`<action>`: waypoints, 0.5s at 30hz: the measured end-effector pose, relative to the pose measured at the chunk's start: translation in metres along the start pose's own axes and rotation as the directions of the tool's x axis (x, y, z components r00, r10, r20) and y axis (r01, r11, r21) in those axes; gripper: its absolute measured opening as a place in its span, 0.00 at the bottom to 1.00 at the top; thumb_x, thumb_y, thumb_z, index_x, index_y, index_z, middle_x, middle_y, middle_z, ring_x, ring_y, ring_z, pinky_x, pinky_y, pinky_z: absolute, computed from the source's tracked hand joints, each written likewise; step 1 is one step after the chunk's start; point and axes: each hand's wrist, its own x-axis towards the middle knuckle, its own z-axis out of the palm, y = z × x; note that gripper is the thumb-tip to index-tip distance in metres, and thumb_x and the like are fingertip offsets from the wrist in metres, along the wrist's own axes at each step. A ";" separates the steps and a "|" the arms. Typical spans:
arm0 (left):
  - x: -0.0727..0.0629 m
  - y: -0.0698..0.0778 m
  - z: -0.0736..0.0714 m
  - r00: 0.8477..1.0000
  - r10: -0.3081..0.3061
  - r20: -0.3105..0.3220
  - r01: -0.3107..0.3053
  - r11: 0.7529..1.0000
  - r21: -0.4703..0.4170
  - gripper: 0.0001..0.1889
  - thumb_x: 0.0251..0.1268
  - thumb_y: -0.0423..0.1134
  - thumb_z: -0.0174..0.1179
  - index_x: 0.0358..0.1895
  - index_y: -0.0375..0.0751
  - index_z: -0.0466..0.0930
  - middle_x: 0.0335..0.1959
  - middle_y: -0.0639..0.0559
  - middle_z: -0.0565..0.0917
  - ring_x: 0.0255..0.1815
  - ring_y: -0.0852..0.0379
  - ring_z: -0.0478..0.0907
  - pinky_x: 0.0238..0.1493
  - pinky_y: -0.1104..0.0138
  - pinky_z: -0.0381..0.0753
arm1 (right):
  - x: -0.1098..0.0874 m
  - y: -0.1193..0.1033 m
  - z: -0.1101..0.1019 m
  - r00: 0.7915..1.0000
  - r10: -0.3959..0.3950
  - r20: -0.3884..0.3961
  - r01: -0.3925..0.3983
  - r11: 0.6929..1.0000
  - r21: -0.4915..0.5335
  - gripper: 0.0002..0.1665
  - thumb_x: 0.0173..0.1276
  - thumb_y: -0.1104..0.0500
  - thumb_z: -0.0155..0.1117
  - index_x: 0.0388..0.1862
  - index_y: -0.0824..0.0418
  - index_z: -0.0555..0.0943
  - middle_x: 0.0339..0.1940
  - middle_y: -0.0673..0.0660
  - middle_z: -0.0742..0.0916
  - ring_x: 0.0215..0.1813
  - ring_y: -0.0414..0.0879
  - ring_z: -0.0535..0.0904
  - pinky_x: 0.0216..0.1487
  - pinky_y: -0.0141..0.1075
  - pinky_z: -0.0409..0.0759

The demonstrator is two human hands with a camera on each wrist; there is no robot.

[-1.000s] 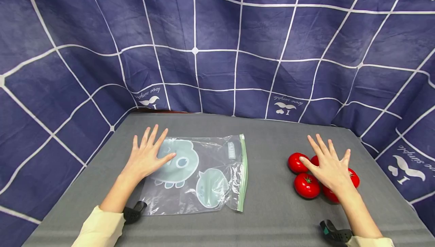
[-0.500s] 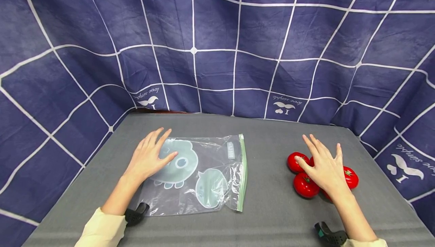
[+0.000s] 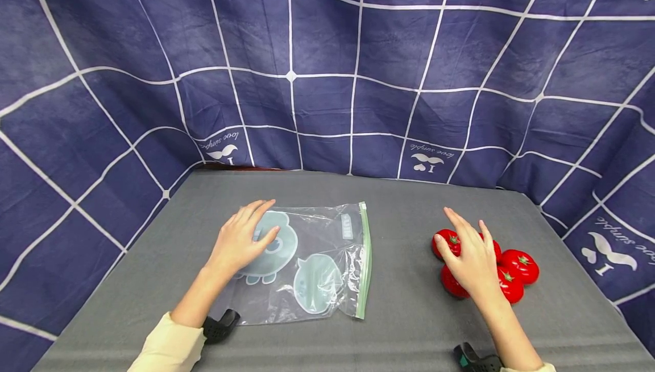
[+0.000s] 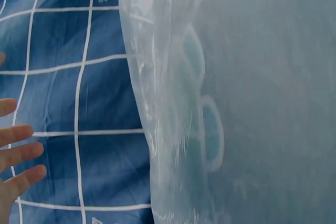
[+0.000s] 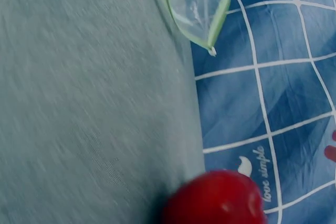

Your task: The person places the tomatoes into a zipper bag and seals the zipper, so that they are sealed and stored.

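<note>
Left hand: fingers extended, thumb apart, above the clear plastic zip bag with green edge
Right hand: fingers extended, thumb apart, over glossy round red tomatoes
Bag: flat on the grey tabletop, left of the tomatoes

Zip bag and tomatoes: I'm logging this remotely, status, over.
Left hand over zip bag, gripping nothing. Right hand over tomatoes, none held. Zip bag flat, tomatoes outside. Right hand partly hides tomatoes in head view.

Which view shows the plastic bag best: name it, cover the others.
The head view: most of the bag shows, green zip edge included, though the left hand hides part. The left wrist view crops it to a printed portion; the right wrist view, to part of the green-edged end.
</note>
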 end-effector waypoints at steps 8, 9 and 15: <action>-0.001 0.015 0.013 0.989 0.027 -0.147 -0.038 0.996 -0.078 0.19 0.54 0.43 0.58 0.51 0.47 0.77 0.45 0.50 0.81 0.49 0.51 0.78 0.49 0.57 0.75 | -0.006 -0.012 0.022 0.996 0.009 -0.093 0.001 0.994 0.108 0.30 0.56 0.61 0.60 0.61 0.55 0.71 0.56 0.59 0.79 0.57 0.48 0.72 0.70 0.40 0.55; -0.001 0.018 0.014 0.987 0.019 -0.161 -0.034 0.995 -0.092 0.18 0.54 0.43 0.59 0.51 0.47 0.77 0.45 0.49 0.82 0.48 0.51 0.78 0.49 0.57 0.75 | -0.007 -0.013 0.025 0.995 0.009 -0.097 0.003 0.993 0.118 0.29 0.56 0.62 0.60 0.60 0.55 0.72 0.56 0.59 0.79 0.57 0.47 0.72 0.69 0.40 0.56; 0.000 0.033 0.023 0.980 -0.072 -0.183 0.036 0.980 -0.194 0.16 0.56 0.39 0.56 0.49 0.47 0.78 0.43 0.52 0.82 0.43 0.53 0.79 0.39 0.56 0.77 | -0.009 -0.021 0.041 0.994 0.040 -0.103 -0.023 0.987 0.158 0.28 0.56 0.64 0.59 0.59 0.55 0.74 0.55 0.56 0.80 0.56 0.47 0.74 0.65 0.37 0.61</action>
